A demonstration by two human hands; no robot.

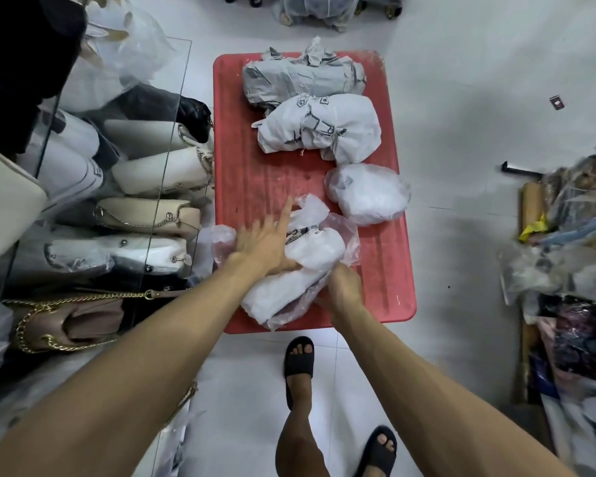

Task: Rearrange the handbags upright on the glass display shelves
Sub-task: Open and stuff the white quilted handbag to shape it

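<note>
A white handbag wrapped in clear plastic (pixel 310 256) lies at the near end of a red plastic table (pixel 252 180). My left hand (pixel 265 242) lies flat on its left side with fingers spread and straight. My right hand (pixel 343 287) grips the wrapping at the bag's near right edge. Three more wrapped bags sit further along the table: a round white one (pixel 369 194), a white paper-wrapped one (pixel 324 129) and a grey one (pixel 303 77). On the glass shelves (pixel 172 132) at left, cream and white handbags (pixel 155 170) stand in a row, with a pink chain-strap bag (pixel 69 321) nearer.
A heap of bagged goods (pixel 572 235) sits on the floor at right. More wrapped items (pixel 313 12) stand beyond the table's far end. My feet in black sandals (pixel 298 359) are on the white tiles just before the table. The shelf's glass edge (pixel 183 98) runs close to the table's left side.
</note>
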